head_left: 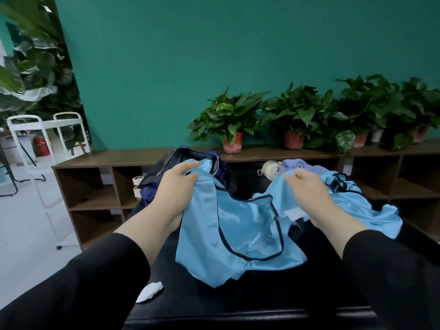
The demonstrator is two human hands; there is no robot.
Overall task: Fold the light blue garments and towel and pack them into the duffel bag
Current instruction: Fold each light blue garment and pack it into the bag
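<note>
A light blue garment with dark piping (238, 225) hangs between my hands over a black table (238, 303). My left hand (176, 189) pinches its upper left corner, and my right hand (307, 194) grips its upper right edge. A second light blue garment (362, 206) lies crumpled on the table behind my right hand. A pale lavender cloth (300, 165) sits bunched further back. The navy duffel bag (190, 163) stands at the table's far end, partly hidden by my left hand and the held garment.
A clear bottle with a white cap (272, 171) lies on the table near the lavender cloth. A small white cloth (151, 291) lies by the table's left edge. A low wooden shelf (100, 184) with potted plants (232, 120) runs along the green wall. A white rack (47, 144) stands left.
</note>
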